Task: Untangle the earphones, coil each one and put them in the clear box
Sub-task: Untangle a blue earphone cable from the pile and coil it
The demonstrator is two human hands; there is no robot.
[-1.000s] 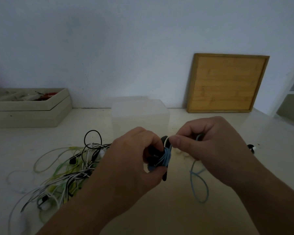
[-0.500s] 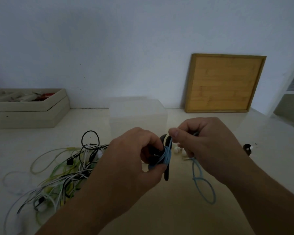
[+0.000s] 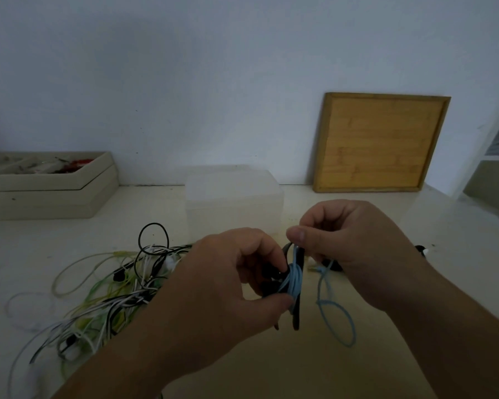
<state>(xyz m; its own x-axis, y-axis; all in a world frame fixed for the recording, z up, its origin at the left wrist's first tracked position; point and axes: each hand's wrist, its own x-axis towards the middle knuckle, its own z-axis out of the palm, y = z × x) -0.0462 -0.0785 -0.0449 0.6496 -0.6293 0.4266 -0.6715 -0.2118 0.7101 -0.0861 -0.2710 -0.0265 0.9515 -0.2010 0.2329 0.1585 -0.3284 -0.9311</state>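
Observation:
My left hand (image 3: 231, 286) grips a small bundle of light blue earphone cable (image 3: 293, 280) wound around a dark piece. Just right of it, my right hand (image 3: 352, 249) pinches the same blue cable, and the loose end hangs down in a loop (image 3: 339, 321) over the table. A tangle of white, green and black earphones (image 3: 110, 295) lies on the table to the left. Behind my hands stands the clear box (image 3: 232, 203), near the wall; I cannot tell what is inside it.
A beige tray (image 3: 49, 188) with small items sits at the back left. A wooden board (image 3: 378, 142) leans on the wall at the back right. A small black and white earbud (image 3: 422, 250) lies on the table to the right.
My right hand has moved up and around the bundle with the blue cable, and the hanging loop has swung a little. My left hand holds its place.

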